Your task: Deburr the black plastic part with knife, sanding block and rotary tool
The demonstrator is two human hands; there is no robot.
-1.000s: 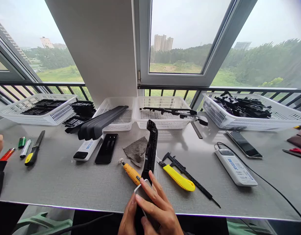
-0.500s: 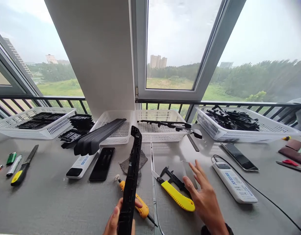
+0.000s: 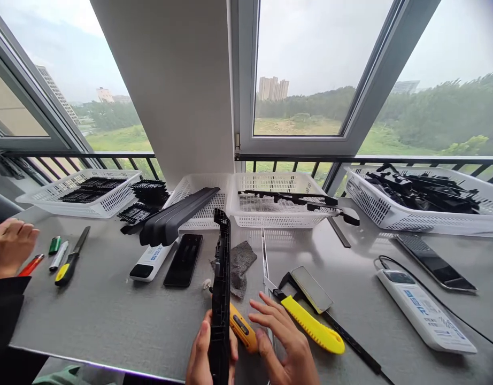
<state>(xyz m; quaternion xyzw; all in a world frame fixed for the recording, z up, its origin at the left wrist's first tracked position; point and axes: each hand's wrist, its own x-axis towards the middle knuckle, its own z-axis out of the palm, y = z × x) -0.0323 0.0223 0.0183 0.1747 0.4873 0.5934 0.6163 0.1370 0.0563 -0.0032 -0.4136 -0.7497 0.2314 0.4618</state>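
Observation:
My left hand [image 3: 201, 350] is wrapped round the lower end of a long black plastic part [image 3: 221, 283], held upright with its ribbed inside showing. To its right, my right hand [image 3: 289, 345] has its fingers spread and holds nothing. Partly behind the black part and close to my right fingertips lies an orange-yellow tool [image 3: 243, 330]. A yellow utility knife [image 3: 313, 325] rests right of my right hand, over a black caliper [image 3: 353, 345]. One small rectangular glass-like plate [image 3: 312, 289] lies on the caliper. Behind the held part is a dark grey cloth [image 3: 242, 264].
White baskets [image 3: 278, 220] with black parts line the back. Long black covers [image 3: 178, 216] lean there. Two phones [image 3: 184, 260], white devices [image 3: 425, 310] and a cable lie about. Another person's hand [image 3: 9, 247] is at far left, near a yellow-black knife [image 3: 66, 270] and markers.
My right hand has moved left, nearer the black part. The plate now lies visibly on the caliper. The view has swung left, and another person's hand has appeared there.

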